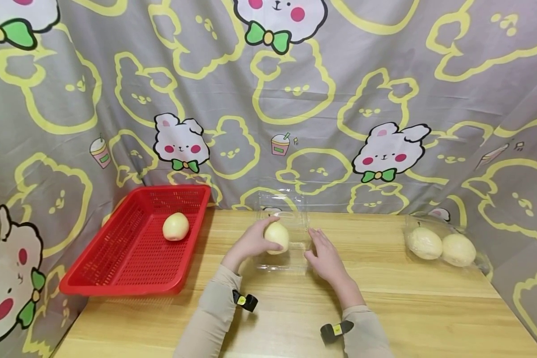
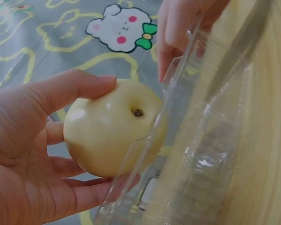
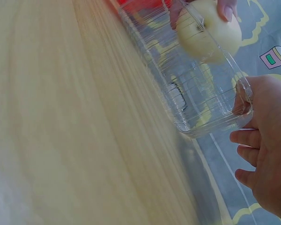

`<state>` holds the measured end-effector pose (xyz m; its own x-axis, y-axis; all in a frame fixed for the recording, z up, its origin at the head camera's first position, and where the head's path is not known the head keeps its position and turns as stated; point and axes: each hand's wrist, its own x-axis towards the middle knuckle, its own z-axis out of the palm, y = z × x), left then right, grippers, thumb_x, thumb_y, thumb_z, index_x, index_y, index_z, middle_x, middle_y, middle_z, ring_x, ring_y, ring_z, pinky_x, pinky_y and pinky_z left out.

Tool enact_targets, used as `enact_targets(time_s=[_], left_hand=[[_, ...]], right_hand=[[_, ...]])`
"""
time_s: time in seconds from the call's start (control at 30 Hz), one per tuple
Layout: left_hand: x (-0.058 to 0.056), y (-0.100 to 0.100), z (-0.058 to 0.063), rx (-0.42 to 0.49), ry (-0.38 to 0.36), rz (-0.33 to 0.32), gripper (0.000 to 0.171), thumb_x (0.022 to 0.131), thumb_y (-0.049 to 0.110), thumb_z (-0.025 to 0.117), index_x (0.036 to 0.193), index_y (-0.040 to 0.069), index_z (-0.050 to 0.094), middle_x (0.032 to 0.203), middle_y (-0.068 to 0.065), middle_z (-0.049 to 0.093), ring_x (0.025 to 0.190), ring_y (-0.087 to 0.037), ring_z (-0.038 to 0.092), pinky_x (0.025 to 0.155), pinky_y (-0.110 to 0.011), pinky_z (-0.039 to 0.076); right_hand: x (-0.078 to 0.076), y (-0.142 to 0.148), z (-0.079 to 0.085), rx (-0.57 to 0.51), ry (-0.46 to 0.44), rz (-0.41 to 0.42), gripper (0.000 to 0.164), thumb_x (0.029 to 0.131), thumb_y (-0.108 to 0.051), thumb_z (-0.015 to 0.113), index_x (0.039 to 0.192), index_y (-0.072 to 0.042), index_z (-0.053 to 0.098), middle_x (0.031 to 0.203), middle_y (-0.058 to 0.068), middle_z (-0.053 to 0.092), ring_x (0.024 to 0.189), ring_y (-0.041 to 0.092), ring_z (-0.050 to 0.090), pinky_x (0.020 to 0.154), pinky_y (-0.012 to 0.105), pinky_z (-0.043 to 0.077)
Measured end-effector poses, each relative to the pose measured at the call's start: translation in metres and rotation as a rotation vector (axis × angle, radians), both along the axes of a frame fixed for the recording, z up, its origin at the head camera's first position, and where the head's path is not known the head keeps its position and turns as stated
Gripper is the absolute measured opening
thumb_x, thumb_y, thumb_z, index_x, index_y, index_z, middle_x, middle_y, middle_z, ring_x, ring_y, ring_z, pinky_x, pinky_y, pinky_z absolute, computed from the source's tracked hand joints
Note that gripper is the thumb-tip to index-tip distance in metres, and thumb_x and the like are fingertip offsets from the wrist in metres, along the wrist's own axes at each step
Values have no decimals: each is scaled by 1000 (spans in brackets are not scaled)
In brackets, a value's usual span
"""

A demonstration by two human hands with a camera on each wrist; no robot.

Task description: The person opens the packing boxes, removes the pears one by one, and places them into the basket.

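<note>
My left hand (image 1: 252, 243) holds a round pale-yellow pear (image 1: 276, 238) between thumb and fingers. The dented end of the pear faces the camera in the left wrist view. It is over the left part of a clear plastic clamshell box (image 3: 178, 93), whose lid stands raised at the back. The box wall crosses in front of part of the pear in the left wrist view. At the box's right end, my right hand (image 3: 271, 150) pinches the rim at a corner, its other fingers spread below the rim.
On the left stands a red plastic basket (image 1: 134, 291) with one pale pear (image 1: 176, 226) in it. Two more pears (image 1: 458, 249) lie in a clear package (image 1: 411, 219) near the table's right edge. A patterned curtain (image 1: 232, 99) closes off the back of the wooden table (image 1: 268, 333).
</note>
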<state>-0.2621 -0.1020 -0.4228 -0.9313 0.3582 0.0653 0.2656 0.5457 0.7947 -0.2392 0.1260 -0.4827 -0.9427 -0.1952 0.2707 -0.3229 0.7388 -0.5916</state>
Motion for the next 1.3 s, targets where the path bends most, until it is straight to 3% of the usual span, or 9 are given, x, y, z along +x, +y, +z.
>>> enact_targets(time_s=[0.53,1.3], left_hand=[[-5,-22,5,57,46,81,84,69,16,85,144,18,47,143,-12,52,116,-31,58,97,-47,49],[2,-52,28,113,54,163,81,73,17,83,144,18,46,144,-12,49,120,-32,54,99,-49,47]], right_hand=[[0,-1,0,-4,5,0,65,87,-15,58,147,2,37,151,20,41,145,39,30,119,54,25],[2,-1,1,-9,-6,3,66,88,-15,58,147,2,37,153,20,39,145,41,29,119,54,24]])
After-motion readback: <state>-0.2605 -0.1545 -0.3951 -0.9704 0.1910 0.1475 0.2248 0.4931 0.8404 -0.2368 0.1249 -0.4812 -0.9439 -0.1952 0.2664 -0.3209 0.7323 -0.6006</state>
